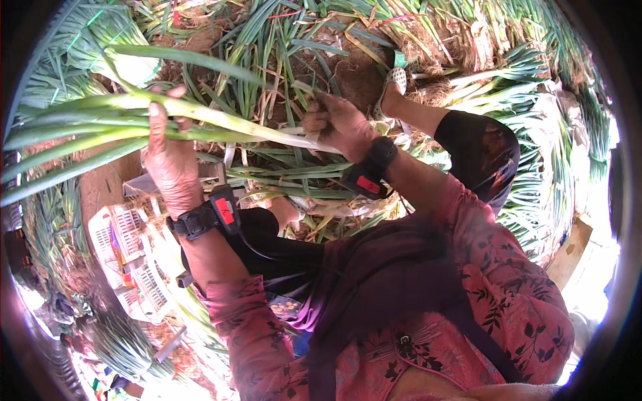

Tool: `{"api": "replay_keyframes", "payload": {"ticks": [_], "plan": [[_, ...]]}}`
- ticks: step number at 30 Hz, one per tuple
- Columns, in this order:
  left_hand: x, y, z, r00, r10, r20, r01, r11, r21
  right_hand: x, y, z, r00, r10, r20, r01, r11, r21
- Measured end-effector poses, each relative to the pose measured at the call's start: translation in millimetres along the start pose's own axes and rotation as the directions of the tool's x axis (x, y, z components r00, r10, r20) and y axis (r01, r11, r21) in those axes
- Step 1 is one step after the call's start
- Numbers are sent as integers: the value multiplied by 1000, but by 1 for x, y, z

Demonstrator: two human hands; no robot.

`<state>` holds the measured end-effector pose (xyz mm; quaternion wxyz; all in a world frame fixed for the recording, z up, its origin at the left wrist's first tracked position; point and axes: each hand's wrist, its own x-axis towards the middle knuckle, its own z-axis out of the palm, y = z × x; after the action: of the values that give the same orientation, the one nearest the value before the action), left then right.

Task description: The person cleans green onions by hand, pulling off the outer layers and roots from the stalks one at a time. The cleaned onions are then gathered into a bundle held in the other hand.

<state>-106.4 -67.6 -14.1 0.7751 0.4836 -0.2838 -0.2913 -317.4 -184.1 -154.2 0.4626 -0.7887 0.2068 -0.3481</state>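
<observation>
A few long green onions [234,122] stretch across the upper left, leaves toward the left and pale stems toward the right. My left hand [172,164] is wrapped round them where the leaves fan out, thumb on top. At the pale root end my right hand [348,127] grips the stems with curled fingers, which partly hide the roots. Both wrists wear black straps with small boxes bearing red patches. Beneath the hands, loose onion leaves [294,175] lie strewn over the ground.
A tied bundle of green onions [93,40] lies at the far left. More onions [535,194] are heaped along the right. A white plastic crate [127,260] stands by my left forearm. My bent knee [485,150] and patterned shoe [396,80] are right of the hands.
</observation>
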Motion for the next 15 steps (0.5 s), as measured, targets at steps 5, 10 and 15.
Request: {"api": "replay_keyframes", "payload": {"ticks": [5,10,15], "plan": [[14,25,-54,963,179,-202,-179,984,16,-52,42,-40,999,23,43,-2,901,-435],[14,21,-38,949,253,-190,-223,960,168,-64,64,-41,914,367,171,-317,912,-261],[12,34,-68,943,181,-279,-125,970,207,-34,-4,-39,999,16,-30,-21,987,-158]]}}
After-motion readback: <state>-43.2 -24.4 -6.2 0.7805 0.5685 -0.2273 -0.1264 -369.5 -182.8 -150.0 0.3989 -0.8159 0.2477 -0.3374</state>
